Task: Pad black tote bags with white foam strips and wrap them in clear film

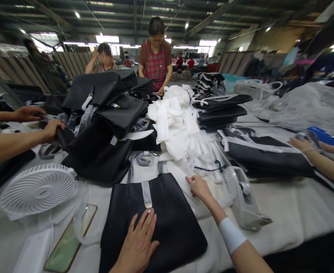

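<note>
A black handbag (161, 216) lies flat before me, its flap strap (146, 193) wrapped in clear film around a small metal clasp. My left hand (140, 240) rests on the bag with fingers stretched out, fingertips at the clasp. Beyond the bag's right edge, my right hand (199, 187) has its fingers curled at the edge of a white foam sheet (177, 174), seemingly pinching it. The bag's handles stand up behind it, next to a coiled, wrapped shoulder strap (144, 158). A heap of white foam pieces (174, 125) lies past my right hand.
Black bags (104, 140) are piled at left-centre; more are stacked (221, 110) at right. A tape dispenser (242, 201) stands right of my right hand. A white fan (38, 189) and a phone (70, 239) lie at left. Co-workers' hands (53, 129) reach in from both sides.
</note>
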A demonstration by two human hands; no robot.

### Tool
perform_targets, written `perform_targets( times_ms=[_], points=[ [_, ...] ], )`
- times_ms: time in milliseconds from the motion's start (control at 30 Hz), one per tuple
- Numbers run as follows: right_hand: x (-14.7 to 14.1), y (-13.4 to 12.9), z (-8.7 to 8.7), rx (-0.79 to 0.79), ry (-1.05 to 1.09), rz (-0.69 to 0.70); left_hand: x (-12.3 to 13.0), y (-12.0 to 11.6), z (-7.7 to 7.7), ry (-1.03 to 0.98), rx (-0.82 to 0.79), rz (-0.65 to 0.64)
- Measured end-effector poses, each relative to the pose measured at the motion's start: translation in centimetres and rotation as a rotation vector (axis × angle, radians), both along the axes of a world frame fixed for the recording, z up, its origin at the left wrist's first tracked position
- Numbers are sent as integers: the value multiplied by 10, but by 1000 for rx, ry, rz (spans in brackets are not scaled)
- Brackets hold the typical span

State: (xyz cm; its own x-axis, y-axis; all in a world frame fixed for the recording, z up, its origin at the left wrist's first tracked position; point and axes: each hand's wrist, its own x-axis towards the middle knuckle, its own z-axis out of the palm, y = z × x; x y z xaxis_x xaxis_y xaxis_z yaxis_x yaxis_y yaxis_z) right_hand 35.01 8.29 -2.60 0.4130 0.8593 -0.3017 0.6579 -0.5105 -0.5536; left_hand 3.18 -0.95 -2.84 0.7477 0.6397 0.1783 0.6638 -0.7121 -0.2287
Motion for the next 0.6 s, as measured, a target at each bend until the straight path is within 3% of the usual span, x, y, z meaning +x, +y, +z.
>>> perform_targets(
  times_ms=[167,300,367,467,600],
  points=[
    [34,-34,34,114,77,-190,-2,0,3,5,-3,-15],
    [55,-71,69,394,-101,-224,-4,2,5,30,-34,-47],
    [56,-88,78,550,-109,-200,-3,5,10,64,-95,-39],
    [44,-108,68,667,-4,-197,6,13,28,136,-256,8],
    [14,-131,14,583,-50,-47,29,38,64,273,-497,-30]
  ],
)
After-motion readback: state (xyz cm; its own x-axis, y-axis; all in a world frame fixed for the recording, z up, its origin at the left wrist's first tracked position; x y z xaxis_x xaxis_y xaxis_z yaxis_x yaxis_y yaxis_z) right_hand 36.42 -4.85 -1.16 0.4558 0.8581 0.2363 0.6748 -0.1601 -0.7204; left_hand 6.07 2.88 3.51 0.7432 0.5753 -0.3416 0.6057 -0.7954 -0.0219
